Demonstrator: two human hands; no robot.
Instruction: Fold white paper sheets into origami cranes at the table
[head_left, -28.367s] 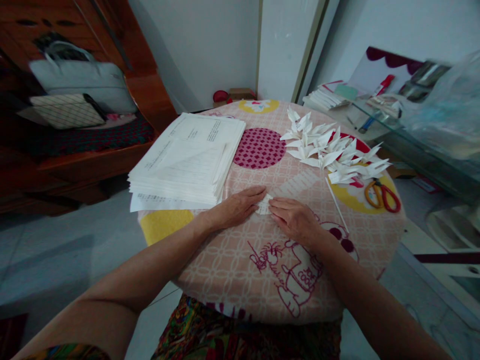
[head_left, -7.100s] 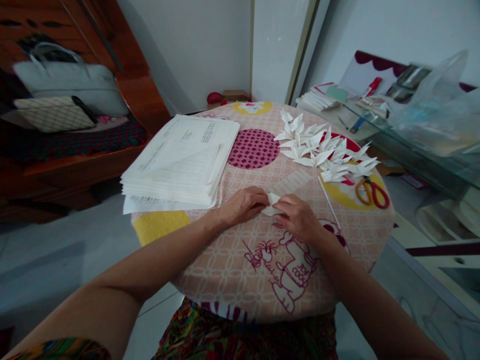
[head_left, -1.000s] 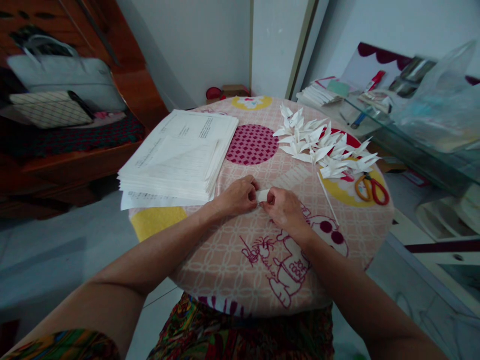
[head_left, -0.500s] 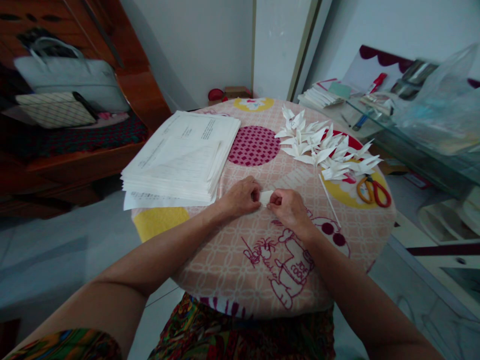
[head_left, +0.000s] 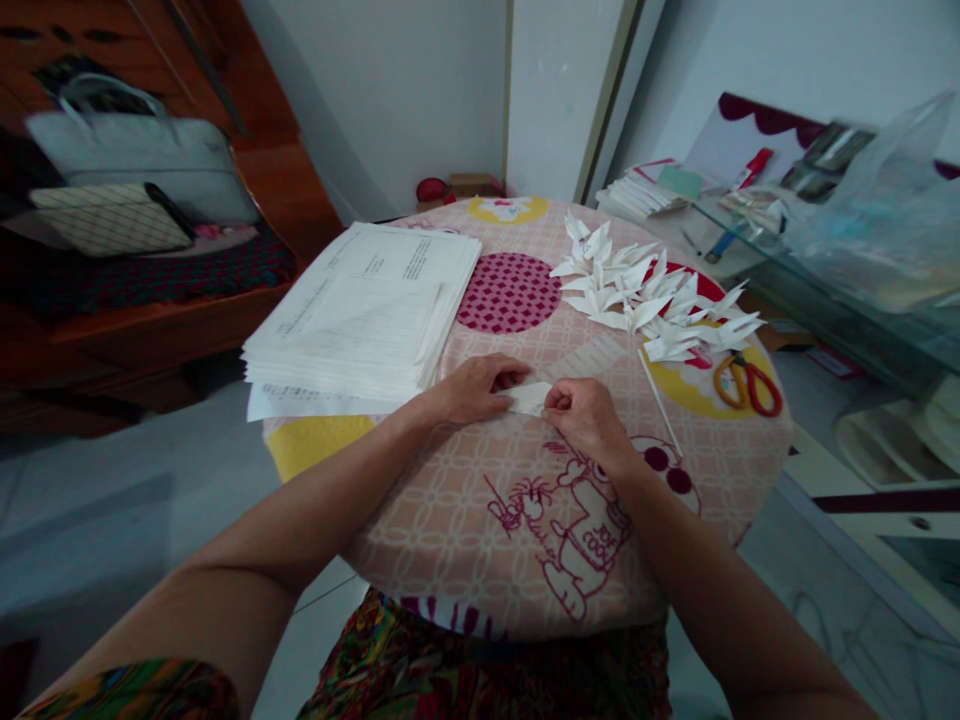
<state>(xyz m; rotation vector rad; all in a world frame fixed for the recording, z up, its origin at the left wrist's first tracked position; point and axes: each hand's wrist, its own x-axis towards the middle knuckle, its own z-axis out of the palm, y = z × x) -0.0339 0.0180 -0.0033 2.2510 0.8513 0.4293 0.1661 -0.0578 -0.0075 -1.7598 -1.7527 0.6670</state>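
Observation:
A small piece of folded white paper (head_left: 529, 398) lies between my hands at the middle of the round table. My left hand (head_left: 476, 388) has its thumb and fingers closed on the paper's left end. The right end is pinched by my right hand (head_left: 585, 412), fingertips pressed together. Several folded white paper cranes (head_left: 637, 290) sit in a cluster at the far right of the table. To the left of my hands stands a thick stack of printed paper sheets (head_left: 360, 310).
Scissors with orange and red handles (head_left: 747, 384) lie near the right edge, and a thin white stick (head_left: 660, 402) rests left of them. The cloth-covered table (head_left: 480, 540) is round. A glass shelf (head_left: 825, 310) with a plastic bag (head_left: 885, 220) stands to the right.
The paper now shows longer between my hands, as my left hand has shifted slightly left and its fingers have loosened outward. My right hand has barely moved.

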